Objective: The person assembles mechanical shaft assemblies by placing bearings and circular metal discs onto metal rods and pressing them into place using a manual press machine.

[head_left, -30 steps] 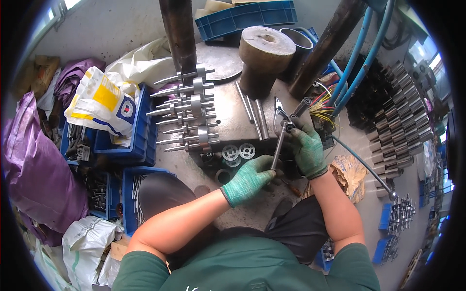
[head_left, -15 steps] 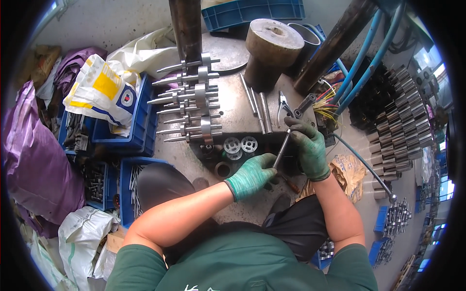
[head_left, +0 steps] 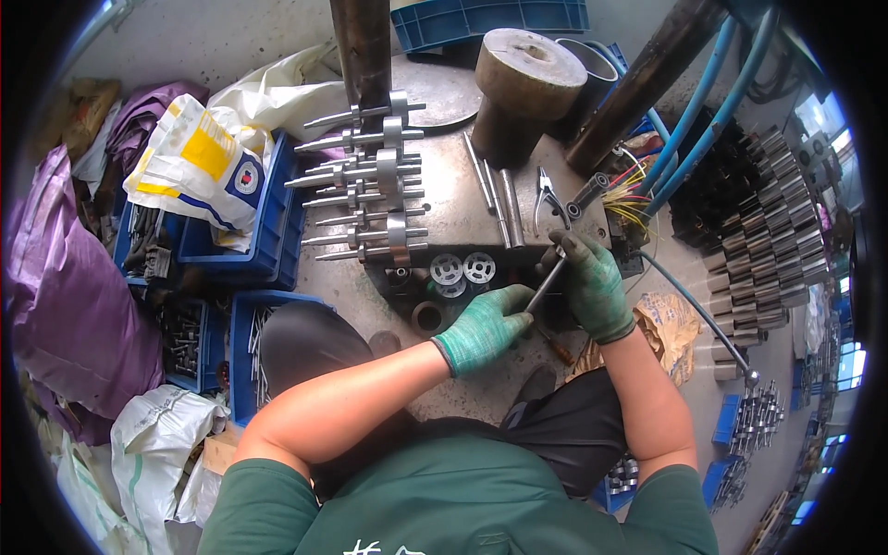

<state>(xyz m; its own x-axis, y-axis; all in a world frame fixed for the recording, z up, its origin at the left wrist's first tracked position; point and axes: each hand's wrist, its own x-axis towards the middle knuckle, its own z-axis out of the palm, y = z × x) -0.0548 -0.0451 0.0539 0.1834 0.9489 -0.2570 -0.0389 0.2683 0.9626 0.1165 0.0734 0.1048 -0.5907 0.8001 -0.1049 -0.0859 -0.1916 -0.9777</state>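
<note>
A slim dark metal rod (head_left: 548, 285) slants between my two gloved hands, in front of the work table's edge. My left hand (head_left: 486, 326), in a green knit glove, is closed on its lower end. The fingers of my right hand (head_left: 594, 285) are closed round its upper end, and their dark fingertips partly hide it. Just beyond my right hand, snap-ring-type pliers (head_left: 548, 199) and a dark cylindrical part with a ring-shaped end (head_left: 590, 190) lie on the metal table (head_left: 453, 176). Several loose steel rods (head_left: 511, 208) lie left of the pliers.
Shafts with round discs (head_left: 393, 176) are lined up on the table's left. A heavy flanged cylinder (head_left: 532, 74) stands behind, between two steel columns. Blue crates (head_left: 287, 222) and sacks crowd the left. Right are colored wires (head_left: 629, 194), a ball-ended lever (head_left: 703, 324) and stacked metal cylinders (head_left: 768, 222).
The whole view has shifted slightly. Both hands stay on the rod in nearly the same pose, with its upper end a little more covered by my right fingers.
</note>
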